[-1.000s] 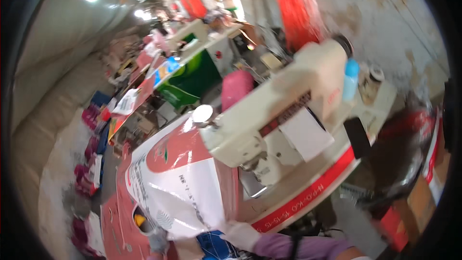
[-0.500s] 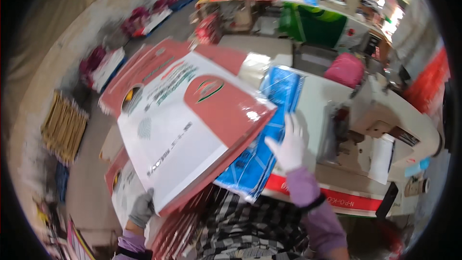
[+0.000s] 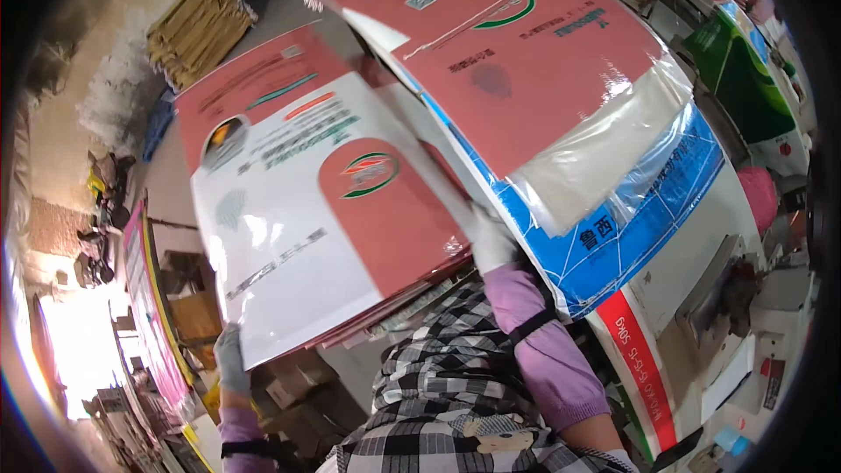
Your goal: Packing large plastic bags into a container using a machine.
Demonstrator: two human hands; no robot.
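A stack of flat, glossy white-and-red printed sacks (image 3: 289,219) lies in front of me, tilted toward my lap. At its lower left corner, my gray-gloved left hand (image 3: 230,361) is closed on the edge. My right hand (image 3: 492,243), in a white glove, is closed at the stack's right edge, its fingertips blurred and partly hidden. Just right of that hand, more red printed sacks (image 3: 534,79) lie on the table. A clear plastic-covered blue sack (image 3: 613,219) shows under them.
Right of the blue sack, a white sewing machine (image 3: 780,315) stands on the table, near a red-striped sheet (image 3: 639,368). A bundle of folded tan sacks (image 3: 197,31) is on the floor at upper left. Cardboard boxes (image 3: 293,377) sit below the stack.
The view has swung left. The top white-and-red sacks have come off the table pile to the left. My right hand has left the blue sack's side for the stack's right edge.
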